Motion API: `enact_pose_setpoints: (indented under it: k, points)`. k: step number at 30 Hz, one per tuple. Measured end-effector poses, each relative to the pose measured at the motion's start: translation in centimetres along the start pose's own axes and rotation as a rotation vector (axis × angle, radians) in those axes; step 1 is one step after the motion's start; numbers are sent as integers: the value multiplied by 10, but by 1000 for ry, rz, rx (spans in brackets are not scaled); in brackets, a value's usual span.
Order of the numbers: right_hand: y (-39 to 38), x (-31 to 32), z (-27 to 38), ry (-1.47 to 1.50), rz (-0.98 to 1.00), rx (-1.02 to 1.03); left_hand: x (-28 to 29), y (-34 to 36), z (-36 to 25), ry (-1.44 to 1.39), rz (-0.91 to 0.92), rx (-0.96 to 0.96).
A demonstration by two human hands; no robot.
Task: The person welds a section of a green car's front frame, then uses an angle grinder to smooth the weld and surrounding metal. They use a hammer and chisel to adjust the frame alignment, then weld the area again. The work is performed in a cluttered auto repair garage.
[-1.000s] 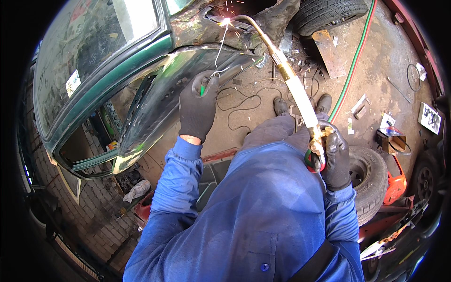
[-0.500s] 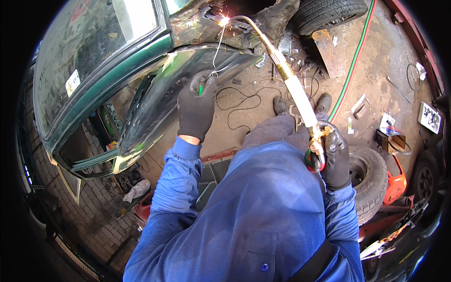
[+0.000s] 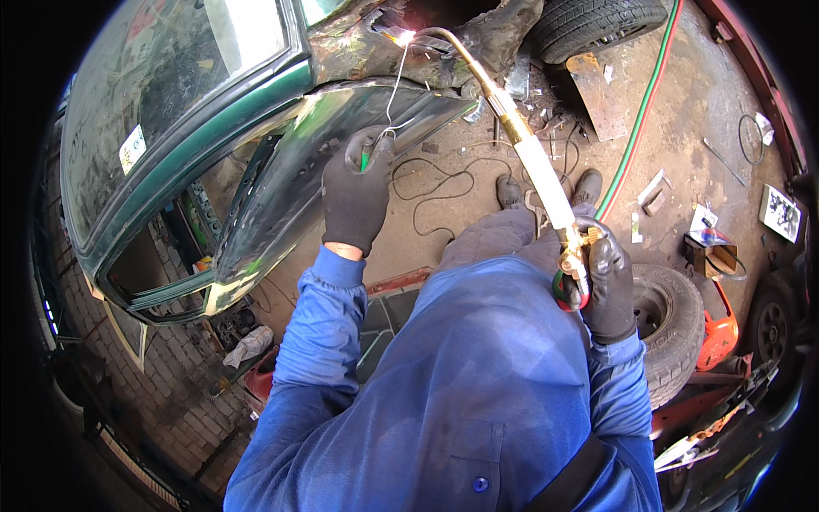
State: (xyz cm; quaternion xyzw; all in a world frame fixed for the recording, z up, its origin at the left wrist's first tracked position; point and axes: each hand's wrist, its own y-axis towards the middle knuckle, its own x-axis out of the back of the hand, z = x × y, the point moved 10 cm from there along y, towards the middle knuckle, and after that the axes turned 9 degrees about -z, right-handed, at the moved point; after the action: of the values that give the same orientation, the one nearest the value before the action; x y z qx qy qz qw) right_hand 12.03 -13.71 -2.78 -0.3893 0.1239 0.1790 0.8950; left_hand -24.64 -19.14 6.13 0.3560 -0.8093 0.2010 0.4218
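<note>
Reaching torch (image 3: 529,162) beyond both hands.

Car door (image 3: 281,183): glossy green painted metal.
Body panel at weld (image 3: 358,43): rough, rusted bare metal.
Torch (image 3: 529,158): smooth brass and pale tubing.
Filler wire (image 3: 394,90): thin bright metal.
Left hand (image 3: 357,192), right hand (image 3: 607,286): matt dark fabric gloves.
Floor (image 3: 682,119): rough, stained concrete.

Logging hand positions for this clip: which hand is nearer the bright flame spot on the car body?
Left. The left hand holds a wire below the flame spot; the right hand grips the torch handle, farther back.
</note>
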Motion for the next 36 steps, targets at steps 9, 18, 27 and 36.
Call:
enact_pose_setpoints:
  k: [9, 18, 27, 36]
  points:
    - [0, 2, -1, -23, -12, 3, -2, -1, 0, -19, 9, 48]
    - [-1, 0, 1, -54, 14, 11, -2, 2, 3, 1, 4, 39]
    - [-1, -1, 0, -53, 37, -2, -1, 2, 4, 8, 4, 48]
    - [-1, -2, 1, -54, 44, -1, 0, 2, 1, 8, -2, 48]
